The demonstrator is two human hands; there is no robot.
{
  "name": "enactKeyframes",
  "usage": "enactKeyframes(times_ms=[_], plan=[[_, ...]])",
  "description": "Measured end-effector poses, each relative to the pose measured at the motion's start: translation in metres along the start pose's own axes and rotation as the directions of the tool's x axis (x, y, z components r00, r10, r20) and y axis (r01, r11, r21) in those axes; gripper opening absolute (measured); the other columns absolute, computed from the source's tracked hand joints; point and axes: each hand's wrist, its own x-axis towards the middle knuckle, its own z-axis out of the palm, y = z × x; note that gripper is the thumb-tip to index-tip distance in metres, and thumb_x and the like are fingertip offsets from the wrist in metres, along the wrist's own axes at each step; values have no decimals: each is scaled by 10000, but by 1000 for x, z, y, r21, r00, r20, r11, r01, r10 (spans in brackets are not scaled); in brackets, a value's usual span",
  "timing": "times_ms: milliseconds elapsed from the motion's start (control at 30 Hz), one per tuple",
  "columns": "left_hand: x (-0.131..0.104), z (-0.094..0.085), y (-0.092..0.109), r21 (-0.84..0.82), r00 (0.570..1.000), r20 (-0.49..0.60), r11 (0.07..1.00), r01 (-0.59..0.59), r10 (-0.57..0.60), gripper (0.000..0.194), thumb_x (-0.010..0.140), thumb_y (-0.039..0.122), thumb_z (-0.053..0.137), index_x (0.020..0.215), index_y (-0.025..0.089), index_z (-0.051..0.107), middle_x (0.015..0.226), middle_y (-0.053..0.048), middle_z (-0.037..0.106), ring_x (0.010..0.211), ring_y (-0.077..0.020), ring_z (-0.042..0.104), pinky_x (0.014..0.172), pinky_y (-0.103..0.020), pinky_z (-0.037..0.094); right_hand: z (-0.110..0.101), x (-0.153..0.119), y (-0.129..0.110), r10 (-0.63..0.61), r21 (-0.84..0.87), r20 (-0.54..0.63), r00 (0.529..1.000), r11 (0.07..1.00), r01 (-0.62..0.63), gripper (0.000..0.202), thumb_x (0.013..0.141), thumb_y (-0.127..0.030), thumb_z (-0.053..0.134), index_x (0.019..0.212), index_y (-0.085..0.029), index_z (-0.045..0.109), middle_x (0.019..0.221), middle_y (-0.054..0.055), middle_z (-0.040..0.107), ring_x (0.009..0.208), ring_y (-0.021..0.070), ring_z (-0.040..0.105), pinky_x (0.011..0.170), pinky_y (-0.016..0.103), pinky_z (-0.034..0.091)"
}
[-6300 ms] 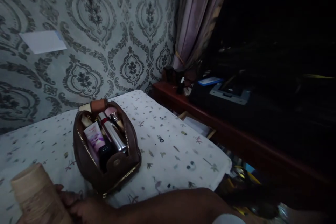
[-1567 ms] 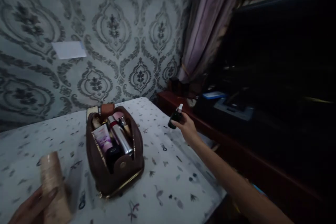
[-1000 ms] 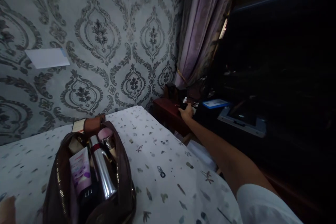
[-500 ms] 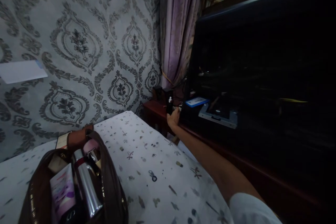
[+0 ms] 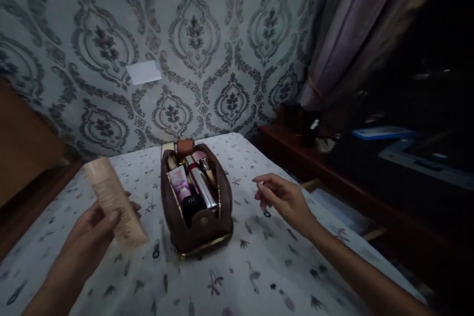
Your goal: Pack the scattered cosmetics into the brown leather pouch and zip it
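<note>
On the patterned bed sheet (image 5: 200, 281) stands a brown bag (image 5: 200, 237), unzipped and open at the top. Inside it lie a silver tube (image 5: 202, 182), a pink and purple tube (image 5: 179, 181) with a black cap and other small cosmetics. To the bag's left, my left hand (image 5: 98, 229) is wrapped round a beige tube (image 5: 114, 202), held tilted above the sheet. My right hand (image 5: 283, 200) hovers to the right of the bag, its fingers bent and somewhat apart, with nothing seen in them.
A reddish wooden ledge (image 5: 285, 145) at the right bears a dark bottle (image 5: 313, 133) with a white top. Below it is an open drawer (image 5: 340, 207). A blue-edged item (image 5: 385, 133) lies farther right. A brown wooden panel (image 5: 25, 143) stands at the left.
The view has swung left. My right hand has come back from the dark bottle on the ledge to beside the bag. My left hand, holding the beige tube, has come into view.
</note>
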Motion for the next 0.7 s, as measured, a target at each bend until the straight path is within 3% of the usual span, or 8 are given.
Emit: enactKeyframes(times_ms=[200,300,367,433,533,600,700], plan=[[-19,26,35,-38,986,166,999,-28,34,582,515,511,921,927,171,688,862,-96,762,746,-265,706,606,-315,596,44,-20,-78,-161,112,120,980,983,148,242,940,-425,589,986,-204,678,666,21,673,483,134,598,446,247,453],[-27,45,45,-26,959,275,998,-60,65,551,586,509,889,965,168,680,890,-97,762,757,-259,706,646,-322,585,66,-26,-104,-199,150,254,946,975,165,262,948,-407,581,1110,-217,660,849,52,713,658,159,667,554,264,506],[-32,59,46,-50,934,341,994,-97,108,539,641,507,858,1012,161,677,919,-93,758,789,-253,703,685,-319,575,80,-31,-116,-203,168,336,920,974,153,383,930,-410,611,1274,-243,591,1022,69,708,779,177,675,604,271,519],[-35,71,43,-77,905,399,989,-129,149,527,702,498,825,1079,166,669,980,-83,752,877,-253,700,761,-319,568,92,-35,-120,-183,232,374,909,968,100,529,911,-411,637,1398,-268,484,1092,70,683,848,192,670,651,286,534],[-38,83,39,-69,840,503,978,-195,203,486,814,475,745,1195,193,642,1123,-72,725,1052,-258,665,883,-317,545,105,-38,-116,-98,405,354,930,912,-58,584,880,-400,675,1399,-268,442,1051,58,672,912,210,670,722,315,556],[-41,85,38,-23,793,566,965,-260,227,478,889,478,660,1281,211,599,1214,-72,691,1118,-259,640,919,-316,533,110,-38,-108,-35,505,361,932,847,-164,577,851,-406,707,1352,-267,458,1018,51,672,849,192,669,655,286,553],[-41,82,37,127,760,598,905,-405,256,440,983,472,501,1354,238,531,1298,-68,645,1172,-249,611,940,-310,521,107,-39,-98,31,557,364,931,794,-244,579,818,-433,741,1306,-267,476,987,43,671,693,144,631,515,226,499]])
